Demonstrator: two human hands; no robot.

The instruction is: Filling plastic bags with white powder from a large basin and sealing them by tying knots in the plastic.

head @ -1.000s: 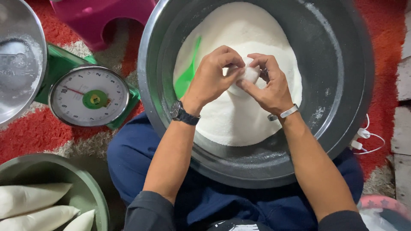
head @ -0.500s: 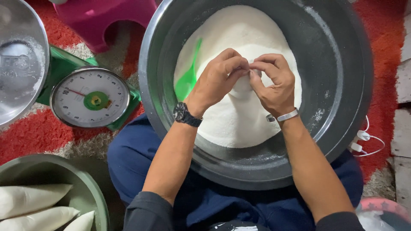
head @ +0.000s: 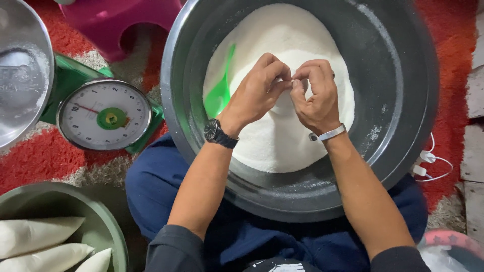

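Three filled white bags (head: 43, 247) lie in the green bowl (head: 108, 221) at lower left. Over the big grey basin (head: 403, 100) of white powder (head: 282, 40), left hand (head: 257, 93) and right hand (head: 315, 95) meet, fingertips pinching something small — too hidden to tell. One green scoop (head: 219, 93) stands buried beside them; the round scale (head: 104, 115) sits just outside the rim.

What the left hand (head: 259, 90) and right hand (head: 315, 93) pinched between them was hidden by the fingers, the green scoop (head: 220, 90) lay partly buried in white powder (head: 282, 40), and the frame cut off the green basin (head: 96, 221).
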